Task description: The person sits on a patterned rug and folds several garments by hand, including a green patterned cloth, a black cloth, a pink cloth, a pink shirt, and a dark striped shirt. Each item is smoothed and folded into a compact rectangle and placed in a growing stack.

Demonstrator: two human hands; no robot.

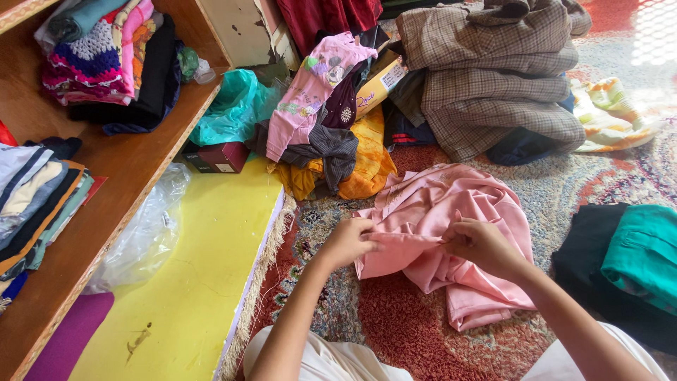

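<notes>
At the far left, wooden shelves (134, 159) are holding stacks of folded clothes: a crocheted piece in purple, pink and white (92, 60) is sitting on the upper shelf, and flat folded garments in grey, tan and black (35, 201) are lying on the lower one. A crumpled sheet of clear plastic (144, 233) is sagging off the shelf edge onto a smooth yellow mat (204, 275), whose right edge is meeting the fringe of a patterned red carpet (402, 331).

Further in, a loose heap is lying at the top of the mat: a teal plastic bag (236, 106), a small dark red box (215, 156), a pink child's top with a printed picture (310, 92), a grey striped cloth (331, 148) and a rumpled mustard-yellow fabric (367, 166).

The pink garment (451, 226) is lying on the carpet just in front of the person, at the middle of the view. It is a soft, smooth, pale pink cloth, bunched into deep folds. The left hand (349, 240) is pinching its near left edge, fingers closed on the cloth. The right hand (479, 243) is gripping a fold near the middle, fingers curled into the fabric.

Behind it, a stack of brown checked woollen cloth (493, 77) is sitting folded in thick layers. At the right, a striped cloth in pale yellow, green and orange (610, 116) is lying crumpled, and a folded teal garment (645, 254) is resting on a black one (585, 254).
</notes>
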